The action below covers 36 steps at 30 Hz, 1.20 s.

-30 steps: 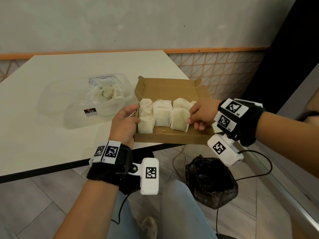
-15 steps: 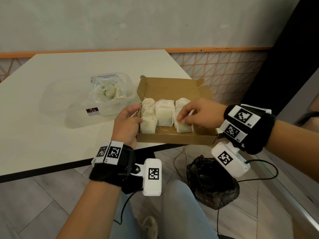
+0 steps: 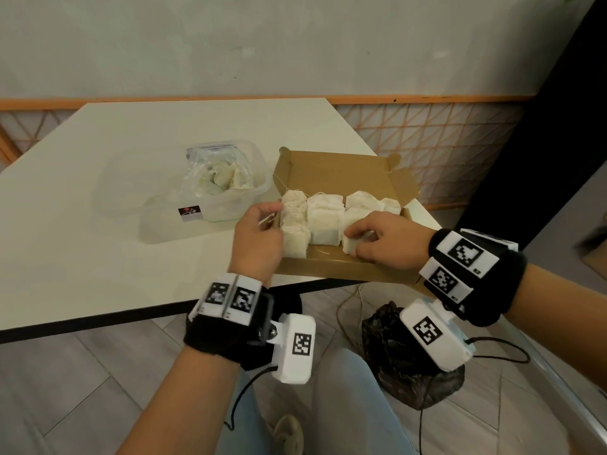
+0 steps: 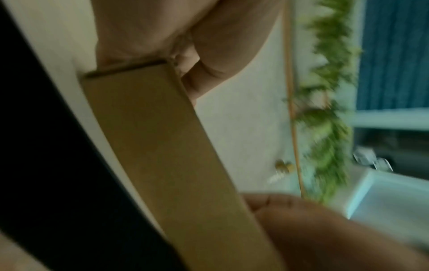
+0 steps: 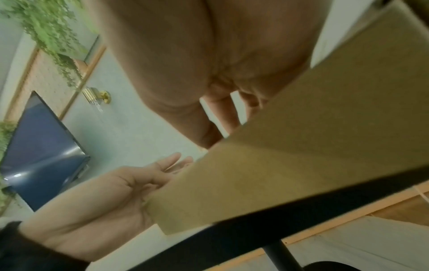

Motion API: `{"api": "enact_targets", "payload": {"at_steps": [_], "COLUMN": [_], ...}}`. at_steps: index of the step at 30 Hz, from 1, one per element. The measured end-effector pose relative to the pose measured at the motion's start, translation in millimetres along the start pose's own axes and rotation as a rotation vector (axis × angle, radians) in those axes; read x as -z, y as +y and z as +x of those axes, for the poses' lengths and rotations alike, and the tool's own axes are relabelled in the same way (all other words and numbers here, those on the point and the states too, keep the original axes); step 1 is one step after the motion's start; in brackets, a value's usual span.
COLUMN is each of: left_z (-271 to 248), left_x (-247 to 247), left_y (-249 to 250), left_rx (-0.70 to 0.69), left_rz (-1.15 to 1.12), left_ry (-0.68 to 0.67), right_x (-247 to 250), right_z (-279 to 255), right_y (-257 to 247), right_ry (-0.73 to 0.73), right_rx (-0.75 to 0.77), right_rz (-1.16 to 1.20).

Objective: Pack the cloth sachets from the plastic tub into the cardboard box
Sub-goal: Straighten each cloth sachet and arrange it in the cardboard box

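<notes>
The open cardboard box (image 3: pixel 328 274) sits at the table's near right corner and overhangs the edge. Cream cloth sachets (image 3: pixel 323 218) stand packed in three rows inside it. My right hand (image 3: pixel 356 239) curls its fingers round the front sachet (image 3: pixel 349 246) of the right row. My left hand (image 3: pixel 271 215) holds the box's left wall, thumb over the rim by the left row. The clear plastic tub (image 3: pixel 230 210) stands left of the box with more sachets (image 3: pixel 220 178) in it. In the wrist views the box wall (image 4: pixel 162 146) (image 5: pixel 301 146) hides the sachets.
A clear lid (image 3: pixel 131 195) lies beside the tub on the white table (image 3: pixel 82 257). The table's dark front edge (image 3: pixel 98 318) runs just below my wrists. A black plastic bag (image 3: pixel 404 356) and cables lie on the floor under the box corner.
My right hand moved from the box's right front edge onto the front right sachet and curled round it. The left hand stayed at the left wall.
</notes>
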<state>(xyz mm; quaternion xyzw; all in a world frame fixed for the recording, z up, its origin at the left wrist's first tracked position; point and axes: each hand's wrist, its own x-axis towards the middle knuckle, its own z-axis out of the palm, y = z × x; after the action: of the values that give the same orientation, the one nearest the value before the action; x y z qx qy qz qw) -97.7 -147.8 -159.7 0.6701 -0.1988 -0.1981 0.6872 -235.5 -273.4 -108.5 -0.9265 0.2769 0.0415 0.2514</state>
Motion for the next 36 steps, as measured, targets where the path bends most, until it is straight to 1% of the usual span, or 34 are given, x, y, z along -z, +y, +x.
{"api": "enact_targets", "payload": {"at_steps": [2,4,7,9,11,13,15,18,20,22,25,27,29,32,33,34,36], "left_z": [-4,1,20,36,54,72,84,93,98,100,104,109,112,115,117,120,117], "left_x": [2,12,42,66,87,98,99,92,89,87,82,82,85,91,93,96,100], "left_y": [10,28,60,76,83,83,83,85,87,87,83,77,76,76,75,72,71], "left_rx": [-0.113,-0.150,-0.077,-0.051,-0.013,0.032,0.059,0.134,0.224,0.282,0.271,0.248,0.276,0.270,0.276,0.316,0.445], "left_rz": [0.138,0.127,-0.099,-0.193,-0.186,-0.084,0.102,0.439,0.579,0.703,0.895,0.939,0.867,0.669,0.576,0.443,0.136], "left_ry": [-0.021,-0.013,0.064,0.168,0.277,0.328,0.294,0.170,0.081,0.020,-0.039,-0.057,-0.036,0.000,-0.009,-0.014,-0.041], "right_x": [4,9,13,14,12,6,1,-5,-6,-8,-9,-6,-3,-2,-3,-4,-5], "right_z": [1,6,22,38,57,76,91,99,100,101,104,105,107,111,113,115,119], "right_y": [-6,-21,-52,-73,-93,-111,-124,-136,-138,-138,-137,-138,-140,-143,-144,-146,-149], "right_ry": [0.051,0.086,0.090,0.091,0.100,0.100,0.092,0.076,0.125,0.148,0.138,0.124,0.102,0.094,0.103,0.112,0.145], "right_rx": [0.022,0.069,0.149,0.191,0.212,0.206,0.191,0.182,0.189,0.195,0.194,0.184,0.163,0.148,0.146,0.141,0.135], "right_rz": [0.131,0.273,0.405,0.456,0.489,0.527,0.481,0.305,0.176,0.128,0.133,0.134,0.139,0.112,0.101,0.093,0.067]}}
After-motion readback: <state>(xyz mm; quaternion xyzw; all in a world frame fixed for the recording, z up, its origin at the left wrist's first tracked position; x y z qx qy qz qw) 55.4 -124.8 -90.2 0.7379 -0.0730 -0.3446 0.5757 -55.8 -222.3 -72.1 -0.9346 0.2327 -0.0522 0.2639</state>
